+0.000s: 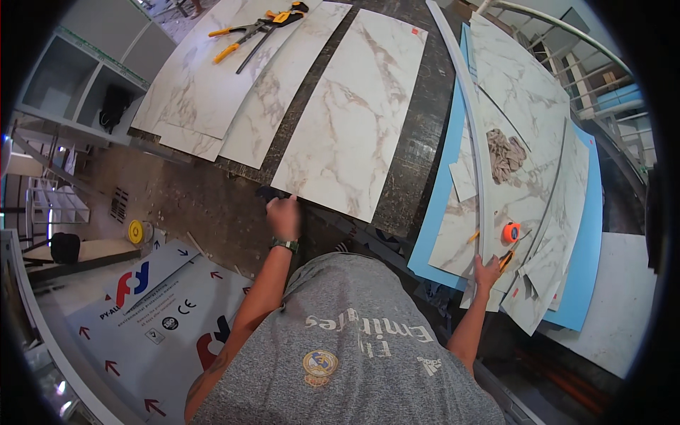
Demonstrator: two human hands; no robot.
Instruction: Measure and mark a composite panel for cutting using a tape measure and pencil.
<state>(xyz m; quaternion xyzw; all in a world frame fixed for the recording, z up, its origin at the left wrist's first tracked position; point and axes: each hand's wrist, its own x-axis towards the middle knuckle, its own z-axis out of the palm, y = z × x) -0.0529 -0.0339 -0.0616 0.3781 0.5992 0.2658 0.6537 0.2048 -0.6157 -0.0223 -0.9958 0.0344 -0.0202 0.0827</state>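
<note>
My left hand (283,216), smeared by motion, is at the near left corner of a white marble-patterned panel (347,113) on the dark worktable. A small black thing (266,192) shows beside its fingers; whether I hold it is unclear. My right hand (486,270) is closed at the near end of a long pale grey metal bar (473,134). The bar runs away from me over the right-hand marble-patterned sheets (528,92). Near that hand lie an orange tape measure (511,231) and an orange-and-black utility knife (507,261).
A yellow-and-black clamp and yellow-handled pliers (237,35) lie on panels at the far left. A crumpled brown cloth (506,156) and thin dark strips rest on the right sheets, above blue board (588,212). Wrapped grey panels (142,340) lie lower left, near grey cabinets (71,71).
</note>
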